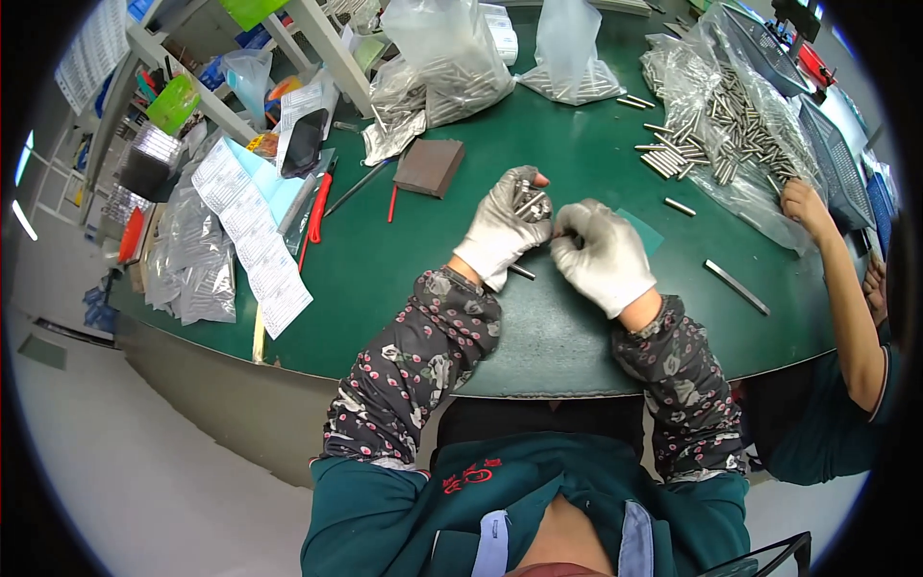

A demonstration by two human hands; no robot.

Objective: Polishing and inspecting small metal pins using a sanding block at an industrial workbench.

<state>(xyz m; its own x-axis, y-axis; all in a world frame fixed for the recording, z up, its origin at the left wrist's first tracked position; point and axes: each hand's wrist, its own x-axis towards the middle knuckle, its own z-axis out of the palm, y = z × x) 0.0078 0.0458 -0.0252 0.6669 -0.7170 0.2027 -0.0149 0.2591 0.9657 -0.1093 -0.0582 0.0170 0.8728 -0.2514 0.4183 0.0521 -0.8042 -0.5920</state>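
Observation:
My left hand (502, 229), in a white glove, is wrapped round a small shiny metal part (531, 204) whose exact kind I cannot tell. From beneath that hand a thin dark metal rod (522, 272) sticks out. My right hand (604, 254), gloved too, is close beside it, its fingers curled together; whatever they hold is hidden. A flat green sheet (640, 233) lies partly behind the right hand. Further right on the green table (577, 332) are a single metal pin (680, 207) and a longer metal bar (736, 287).
A brown block (430, 167), a red-handled tool (318, 210) and papers (252, 236) lie left. Bags of metal pins (468, 88) stand at the back. At right, a co-worker's hand (806, 206) touches an opened plastic bag beside loose pins (735, 115).

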